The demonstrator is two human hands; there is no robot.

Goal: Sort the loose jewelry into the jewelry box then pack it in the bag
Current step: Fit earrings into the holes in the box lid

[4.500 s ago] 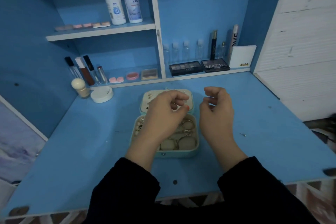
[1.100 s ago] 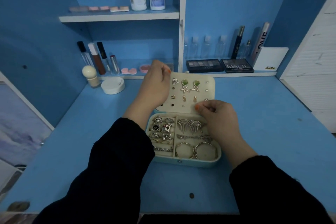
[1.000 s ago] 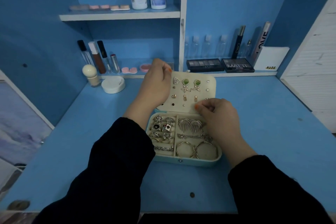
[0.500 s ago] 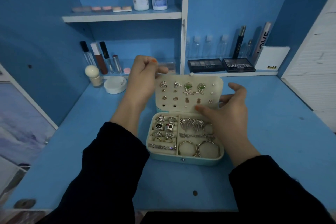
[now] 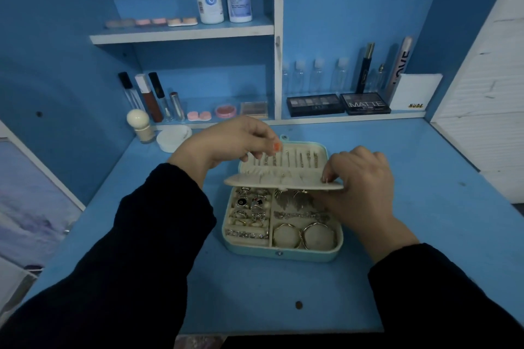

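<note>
We're starting nearest us, peering over two dark sleeves at the front edge of the blue desk (image 5: 255,292), where a broad bare strip is lying between that edge and the jewelry box (image 5: 283,253). The box is sitting open mid-desk with its tray facing us: rings (image 5: 251,207) are packing the left compartments and hoops (image 5: 304,235) are lying front right.

Over the tray's back half the earring panel (image 5: 283,183) is lying almost flat. Our right hand (image 5: 364,183) is pinching its right end, with the fingers curling over the top and the thumb hidden beneath. Behind it the lid (image 5: 320,150) is standing up with chains (image 5: 286,160) hanging inside. Our left hand (image 5: 226,142) is curling at the lid's top left corner, gripping the rim as best we can judge.

We're reading this as the closing-up step. No loose piece is showing on the desk, so the sorting looks done. Next we're needing to settle the panel level without snagging the hoops, then swing the lid down and fasten it. The bag isn't showing anywhere.

Room is looking generous on both sides of the box. Farther back, a white pot (image 5: 173,137) is sitting near the left hand and palettes (image 5: 314,104) are lining the ledge behind the lid, so lifting the box towards us is looking like the safer exit.
</note>
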